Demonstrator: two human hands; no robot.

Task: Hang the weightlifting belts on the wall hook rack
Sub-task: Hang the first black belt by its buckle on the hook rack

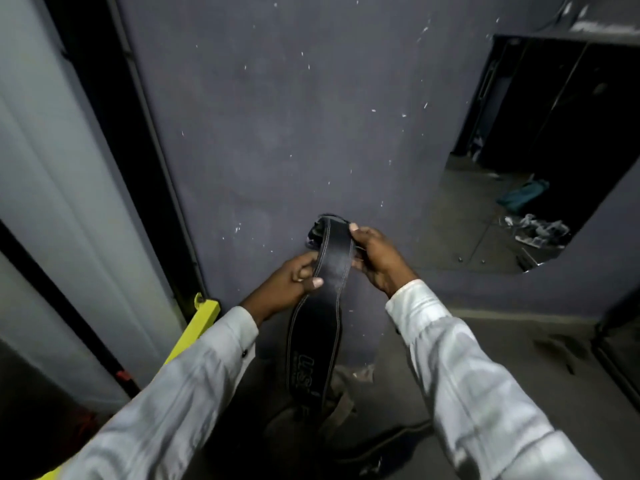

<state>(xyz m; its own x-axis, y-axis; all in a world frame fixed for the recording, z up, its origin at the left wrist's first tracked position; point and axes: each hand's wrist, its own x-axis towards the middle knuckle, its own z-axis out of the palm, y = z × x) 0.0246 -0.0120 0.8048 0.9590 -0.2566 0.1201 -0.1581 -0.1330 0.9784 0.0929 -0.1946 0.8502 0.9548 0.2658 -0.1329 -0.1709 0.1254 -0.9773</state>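
A black leather weightlifting belt (325,306) with pale stitching and white lettering hangs down in front of the grey wall (277,116). My left hand (294,277) pinches its narrow strap from the left, thumb on the front. My right hand (375,258) grips the strap's right edge a little higher. The strap's top end folds over just above my hands, against the wall. The wide part dangles toward the floor. No hook rack shows in this view.
A brown belt or strap (341,407) lies on the floor below the hanging one. A yellow bar (197,323) juts out at lower left beside a black vertical frame (114,116). A wall mirror (519,150) is at the right.
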